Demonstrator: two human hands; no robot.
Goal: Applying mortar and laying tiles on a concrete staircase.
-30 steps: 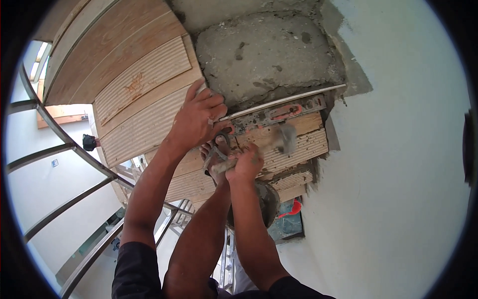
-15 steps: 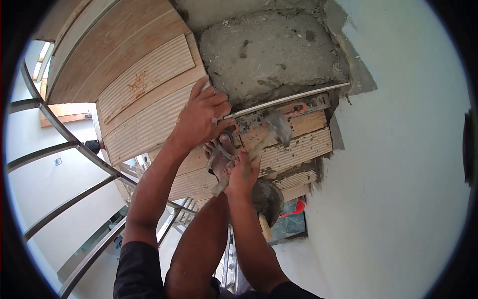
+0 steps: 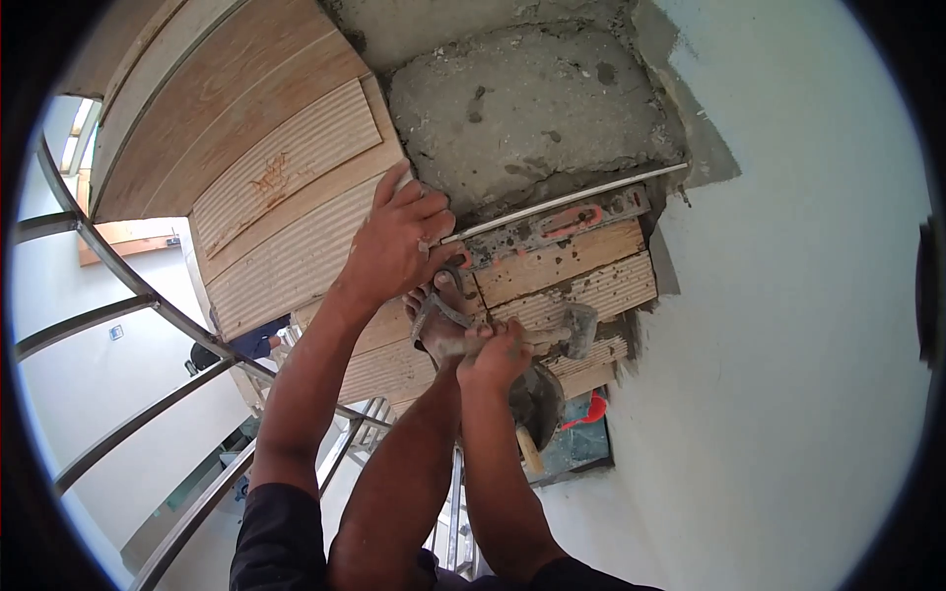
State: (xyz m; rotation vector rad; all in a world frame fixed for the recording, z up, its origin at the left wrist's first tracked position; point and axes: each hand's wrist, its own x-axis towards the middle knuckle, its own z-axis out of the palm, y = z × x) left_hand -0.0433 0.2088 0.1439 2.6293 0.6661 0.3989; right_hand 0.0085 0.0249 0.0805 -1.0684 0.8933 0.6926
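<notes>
My left hand (image 3: 402, 236) is closed at the left end of a thin tile standing on edge (image 3: 567, 205), its end between thumb and fingers. Those fingers also rest by the edge of the wood-look stair boards (image 3: 286, 231). A mortar-spattered spirit level (image 3: 537, 234) with orange-red openings lies along the near side of the thin tile. My right hand (image 3: 496, 357) grips the handle of a mallet, whose grey head (image 3: 580, 331) hangs over the lower step at the right. Behind the thin tile spreads a bed of grey mortar (image 3: 532, 108).
A mortar bucket (image 3: 537, 404) with a wooden-handled tool (image 3: 529, 450) stands below, beside a red scoop (image 3: 589, 410). A curved metal railing (image 3: 108, 261) runs along the left, a white wall (image 3: 788, 325) along the right. My sandalled foot (image 3: 439, 310) stands on the step. Another person (image 3: 251, 347) is partly visible below.
The mallet has swung down and toward me, its head away from the level. My left hand stays at the thin tile's end. The other person shows more beyond the railing.
</notes>
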